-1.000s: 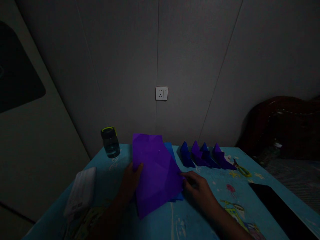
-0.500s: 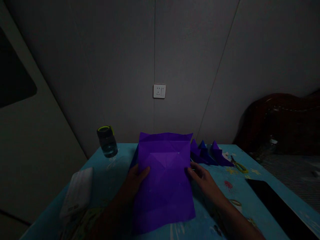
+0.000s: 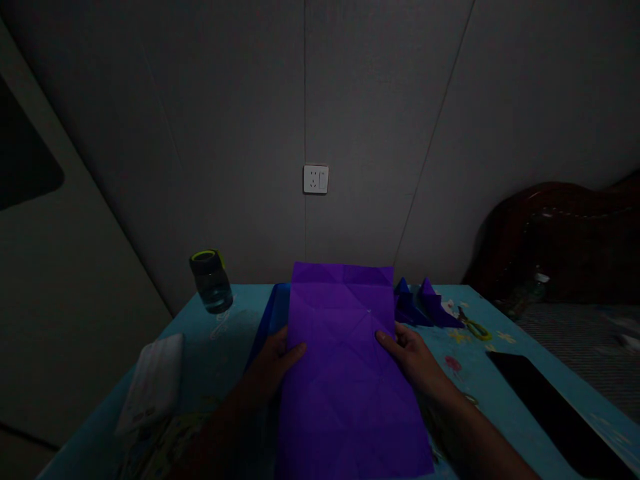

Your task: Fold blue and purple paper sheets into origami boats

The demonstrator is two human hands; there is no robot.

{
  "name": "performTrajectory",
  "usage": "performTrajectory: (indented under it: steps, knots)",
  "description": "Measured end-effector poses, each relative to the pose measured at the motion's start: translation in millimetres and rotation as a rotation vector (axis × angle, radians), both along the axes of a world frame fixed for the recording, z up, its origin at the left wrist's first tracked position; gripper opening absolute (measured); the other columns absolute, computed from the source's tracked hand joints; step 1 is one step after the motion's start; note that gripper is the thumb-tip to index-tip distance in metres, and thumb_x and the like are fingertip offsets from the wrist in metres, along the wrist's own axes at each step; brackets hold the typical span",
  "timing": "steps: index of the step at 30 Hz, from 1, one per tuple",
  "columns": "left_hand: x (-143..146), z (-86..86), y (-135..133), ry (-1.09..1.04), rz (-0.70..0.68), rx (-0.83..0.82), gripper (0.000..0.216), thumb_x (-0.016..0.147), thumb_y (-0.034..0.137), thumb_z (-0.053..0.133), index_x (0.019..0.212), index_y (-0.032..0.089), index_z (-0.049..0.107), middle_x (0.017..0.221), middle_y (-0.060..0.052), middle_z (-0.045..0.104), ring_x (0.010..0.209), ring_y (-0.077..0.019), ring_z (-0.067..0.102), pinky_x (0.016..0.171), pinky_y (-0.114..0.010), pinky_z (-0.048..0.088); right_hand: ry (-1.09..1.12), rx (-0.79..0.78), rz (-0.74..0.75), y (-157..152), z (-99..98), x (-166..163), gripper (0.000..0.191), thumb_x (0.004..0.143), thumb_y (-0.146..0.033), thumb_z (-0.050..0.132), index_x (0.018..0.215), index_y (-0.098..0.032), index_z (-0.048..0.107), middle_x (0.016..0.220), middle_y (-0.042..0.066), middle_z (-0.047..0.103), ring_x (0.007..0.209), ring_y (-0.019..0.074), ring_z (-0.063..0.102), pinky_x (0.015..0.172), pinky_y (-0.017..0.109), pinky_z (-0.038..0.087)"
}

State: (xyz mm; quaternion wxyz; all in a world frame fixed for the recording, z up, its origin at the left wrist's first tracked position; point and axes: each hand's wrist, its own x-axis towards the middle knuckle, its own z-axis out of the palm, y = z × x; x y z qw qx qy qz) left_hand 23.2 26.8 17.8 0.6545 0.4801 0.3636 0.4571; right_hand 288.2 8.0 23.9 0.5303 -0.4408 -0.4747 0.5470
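A large sheet of purple paper (image 3: 345,373), marked with crease lines, is held up in front of me. My left hand (image 3: 280,357) pinches its left edge, the thumb lying on the near face. At the right edge, my right hand (image 3: 407,350) grips the paper with its thumb in front and fingers behind. The top strip of the sheet bends along a crease. Behind the paper a blue tray (image 3: 267,320) shows in part. Folded purple and blue paper pieces (image 3: 433,307) stand at the back right, partly hidden by the sheet.
A water bottle (image 3: 213,283) stands at the back left, with a white packet (image 3: 153,380) nearer. Scissors with yellow-green handles (image 3: 477,329) lie on the right beyond a long black slab (image 3: 555,407). A wall with a socket (image 3: 315,179) rises behind the patterned blue tablecloth (image 3: 475,373).
The purple sheet has shifted a little right and its lower part now reaches further down and toward me. My right hand has closed on its right edge. More of the blue tray shows.
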Motion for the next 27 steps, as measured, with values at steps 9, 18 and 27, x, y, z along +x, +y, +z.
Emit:
performTrajectory:
  steps: [9,18,27]
  knots:
    - [-2,0.2,3,-0.009,0.124,-0.091,0.041,0.068,0.040,0.076,0.103,0.020,0.068,0.085,-0.004,0.076,0.069,-0.0209,0.071,0.066,-0.032,0.055,-0.133,0.039,-0.096,4,-3.4,10,0.038,0.068,-0.050,0.078,0.090,-0.021,0.069,0.079,0.005,0.070,0.071,0.0208,0.066,0.064,0.031,0.052]
    - [-3,4.1,5,-0.014,0.135,-0.101,0.055,0.068,0.053,0.073,0.113,0.023,0.067,0.084,-0.003,0.075,0.068,-0.0208,0.069,0.060,-0.030,0.053,-0.025,0.106,-0.103,6,-7.3,18,0.038,0.056,-0.052,0.084,0.056,-0.019,0.065,0.112,0.009,0.067,0.083,0.0259,0.064,0.067,0.034,0.051]
    - [-1,-7.7,3,-0.064,0.055,-0.291,0.064,0.064,0.070,0.067,0.105,0.021,0.072,0.099,-0.013,0.076,0.099,-0.0367,0.070,0.081,-0.048,0.057,-0.174,0.277,-0.240,-1,-2.1,14,0.021,0.071,-0.036,0.070,0.056,-0.021,0.069,0.100,0.008,0.066,0.084,0.0230,0.061,0.067,0.030,0.047]
